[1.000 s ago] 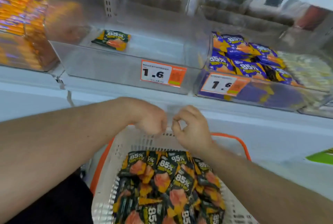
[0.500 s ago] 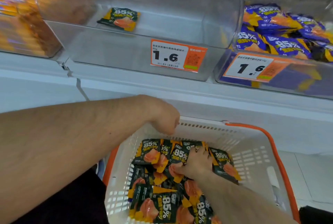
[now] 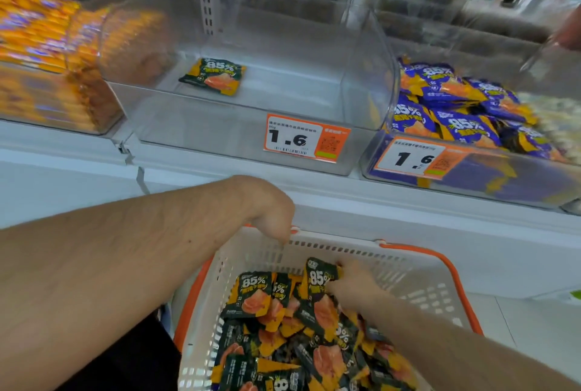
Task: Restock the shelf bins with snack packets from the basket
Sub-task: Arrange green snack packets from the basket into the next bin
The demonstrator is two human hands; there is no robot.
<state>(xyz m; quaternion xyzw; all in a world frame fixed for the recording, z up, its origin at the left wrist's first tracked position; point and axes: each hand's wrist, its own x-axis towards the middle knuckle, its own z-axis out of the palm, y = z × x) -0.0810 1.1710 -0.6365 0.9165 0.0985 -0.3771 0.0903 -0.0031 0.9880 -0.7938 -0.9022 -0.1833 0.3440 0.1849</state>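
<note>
A white basket (image 3: 361,254) with orange handles holds several dark green and orange snack packets (image 3: 251,296). My left hand (image 3: 273,211) is curled over the basket's far rim and grips it. Inside the basket my right hand (image 3: 355,287) pinches one packet (image 3: 319,277) and tilts it up from the pile. Above, a clear shelf bin (image 3: 201,133) holds a single matching packet (image 3: 215,76) at its back left.
Orange price tags reading 1.6 (image 3: 305,139) hang on the bin fronts. The bin on the right (image 3: 518,183) is full of purple packets, the one on the left (image 3: 47,54) full of orange ones. Another person's hand (image 3: 569,32) shows at the right edge.
My right hand left the rim, dropped into the basket, and now lifts one packet from the pile. My left hand stayed on the rim. The view tilted downward.
</note>
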